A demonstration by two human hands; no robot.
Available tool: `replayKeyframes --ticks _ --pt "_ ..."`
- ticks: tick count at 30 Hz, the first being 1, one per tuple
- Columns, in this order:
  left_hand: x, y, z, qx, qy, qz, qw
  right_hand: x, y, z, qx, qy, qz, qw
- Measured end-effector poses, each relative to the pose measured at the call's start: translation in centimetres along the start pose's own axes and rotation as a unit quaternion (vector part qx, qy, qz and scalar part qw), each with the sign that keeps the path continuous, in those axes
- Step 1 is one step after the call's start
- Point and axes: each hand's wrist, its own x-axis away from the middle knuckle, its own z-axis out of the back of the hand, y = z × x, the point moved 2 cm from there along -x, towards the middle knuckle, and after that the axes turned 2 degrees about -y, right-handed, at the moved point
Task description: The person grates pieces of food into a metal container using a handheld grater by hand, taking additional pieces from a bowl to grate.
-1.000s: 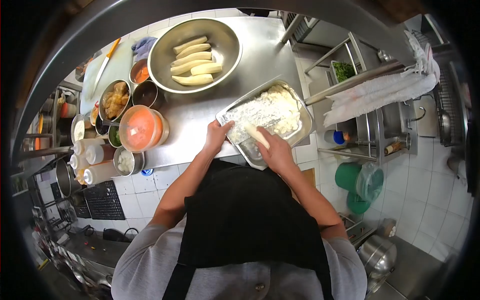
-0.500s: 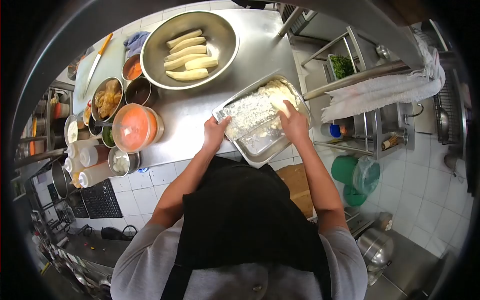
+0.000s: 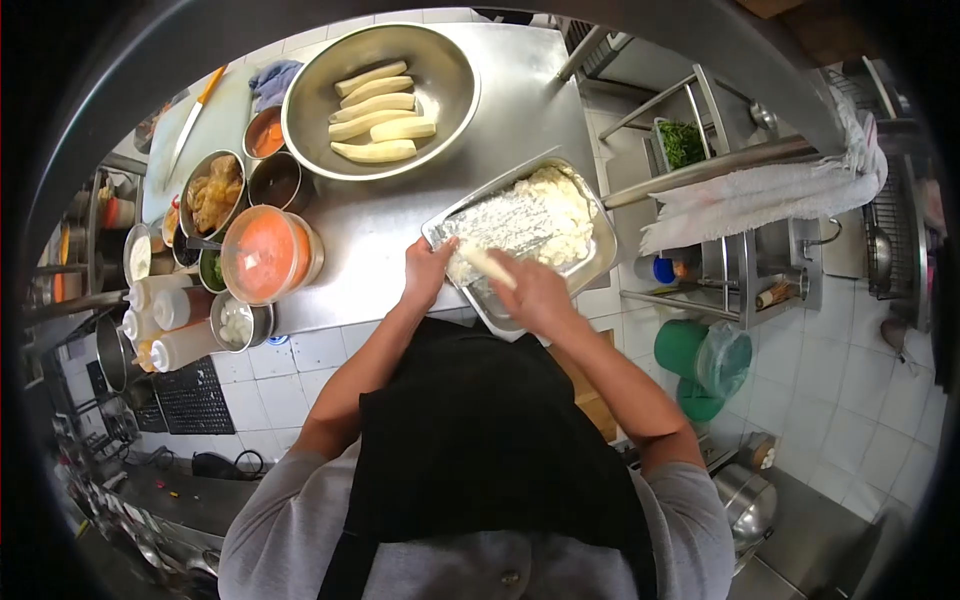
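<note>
A rectangular metal tray (image 3: pixel 602 262) sits tilted at the table's front edge. Across it lies a flat grater (image 3: pixel 497 226), largely covered by pale shreds (image 3: pixel 562 208) that heap up toward the tray's far right end. My left hand (image 3: pixel 428 272) is closed on the grater's left end at the tray rim, thumb on top; its other fingers are mostly hidden. In my right hand (image 3: pixel 535 297), slightly blurred, a peeled plantain (image 3: pixel 486 264) is pressed at the grater's near left part, close to my left thumb. Several more peeled plantains (image 3: pixel 374 128) rest in a large steel bowl (image 3: pixel 462 112) behind.
Left of the tray stand a tub of orange sauce (image 3: pixel 268 255), a bowl of white pieces (image 3: pixel 240 322), squeeze bottles (image 3: pixel 180 345) and a bowl of brownish food (image 3: pixel 214 192). A knife (image 3: pixel 195 120) lies on a cutting board (image 3: pixel 222 125). A white towel (image 3: pixel 760 200) hangs at right.
My right hand has moved the plantain from the tray's far right side down and left, close to my left hand. My left hand keeps its hold.
</note>
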Motion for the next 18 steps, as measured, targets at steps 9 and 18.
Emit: replayKeyframes --ticks 9,18 --pt "0.1 0.7 -0.3 -0.018 0.016 -0.021 0.999 -2.2 1.4 3.2 0.04 -0.085 -0.032 0.995" --pt "0.0 -0.1 -0.3 0.023 0.002 0.012 1.0 -3.3 3.2 2.7 0.041 -0.055 -0.038 0.997"
